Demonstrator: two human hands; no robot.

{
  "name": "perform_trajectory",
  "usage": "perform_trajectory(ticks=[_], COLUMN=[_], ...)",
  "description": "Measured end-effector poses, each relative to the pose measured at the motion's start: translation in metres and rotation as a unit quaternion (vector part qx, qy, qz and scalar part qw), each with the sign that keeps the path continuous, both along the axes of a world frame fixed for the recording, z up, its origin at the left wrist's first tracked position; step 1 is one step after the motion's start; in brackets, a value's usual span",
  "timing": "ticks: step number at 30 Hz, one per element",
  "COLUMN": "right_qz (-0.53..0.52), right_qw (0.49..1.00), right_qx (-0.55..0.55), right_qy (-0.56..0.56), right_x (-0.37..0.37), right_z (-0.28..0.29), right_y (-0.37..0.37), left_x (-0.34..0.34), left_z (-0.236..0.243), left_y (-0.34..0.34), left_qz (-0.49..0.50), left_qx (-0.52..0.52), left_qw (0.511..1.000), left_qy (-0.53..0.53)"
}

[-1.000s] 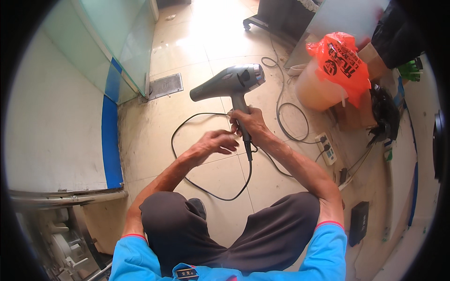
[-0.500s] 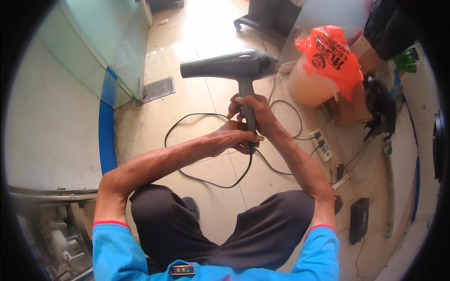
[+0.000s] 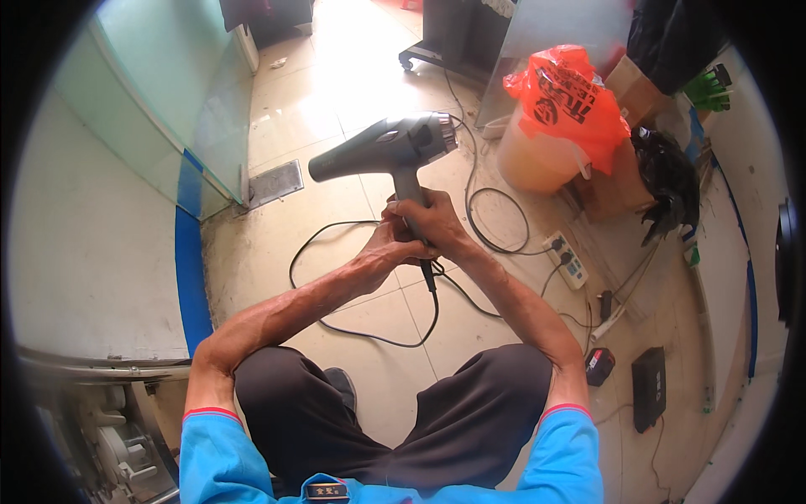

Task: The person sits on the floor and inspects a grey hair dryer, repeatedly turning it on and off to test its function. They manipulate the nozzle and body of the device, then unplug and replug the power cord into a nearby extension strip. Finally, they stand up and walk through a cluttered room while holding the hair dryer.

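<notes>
A dark grey hair dryer (image 3: 362, 154) is held upright by its handle, nozzle pointing left. My right hand (image 3: 438, 223) wraps round the upper handle, thumb across its front. My left hand (image 3: 389, 250) grips the lower handle just beneath, its fingers partly hidden behind it. A black cord (image 3: 433, 310) runs from the handle's foot and lies in a loose loop on the tiled floor (image 3: 277, 252). To the right, a grey cable coil lies near a white power strip (image 3: 565, 262) with plugs in it.
A cloudy bucket (image 3: 535, 155) with an orange bag (image 3: 567, 101), cardboard and black bags stand at the right. A black box (image 3: 648, 389) lies lower right. A glass door and blue-taped wall (image 3: 191, 252) line the left; a metal floor plate (image 3: 275, 181) lies by the door.
My left hand has moved from beside the handle onto it. The hair dryer rose slightly, then came down and shifted left, with both hands on it.
</notes>
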State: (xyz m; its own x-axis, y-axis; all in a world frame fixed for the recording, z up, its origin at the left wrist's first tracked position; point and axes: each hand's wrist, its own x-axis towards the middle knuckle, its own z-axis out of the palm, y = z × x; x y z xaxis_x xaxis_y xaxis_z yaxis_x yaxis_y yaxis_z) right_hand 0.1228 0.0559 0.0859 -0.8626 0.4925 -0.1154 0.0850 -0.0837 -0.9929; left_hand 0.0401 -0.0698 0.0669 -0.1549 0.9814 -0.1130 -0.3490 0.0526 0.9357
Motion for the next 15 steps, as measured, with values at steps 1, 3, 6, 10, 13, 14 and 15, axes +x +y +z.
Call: perform_trajectory(ticks=[1, 3, 6, 10, 13, 14, 15], right_qz=[0.016, 0.033, 0.064, 0.131, 0.138, 0.113, 0.098], right_qw=[1.000, 0.999, 0.998, 0.986, 0.985, 0.989, 0.991], right_qx=[0.011, 0.031, 0.011, 0.064, 0.098, 0.092, 0.086], right_qy=[0.009, 0.003, -0.002, -0.080, -0.045, -0.020, -0.010], right_x=[-0.001, -0.003, -0.003, 0.002, 0.004, 0.004, 0.004], right_z=[-0.001, -0.003, -0.003, -0.002, -0.004, -0.006, -0.007], right_y=[-0.002, -0.007, -0.012, -0.011, -0.011, -0.014, -0.014], left_x=[-0.001, -0.001, 0.003, 0.002, 0.000, 0.000, 0.000], left_z=[-0.001, -0.004, -0.008, -0.012, -0.014, -0.015, -0.016], left_y=[-0.001, -0.004, -0.008, -0.012, -0.012, -0.013, -0.013], left_qz=[0.002, 0.020, 0.055, 0.048, 0.036, 0.032, 0.027], left_qx=[-0.012, -0.035, -0.068, -0.077, -0.076, -0.071, -0.068], left_qw=[1.000, 0.999, 0.995, 0.994, 0.995, 0.995, 0.995], left_qy=[-0.006, -0.022, -0.047, -0.063, -0.060, -0.057, -0.063])
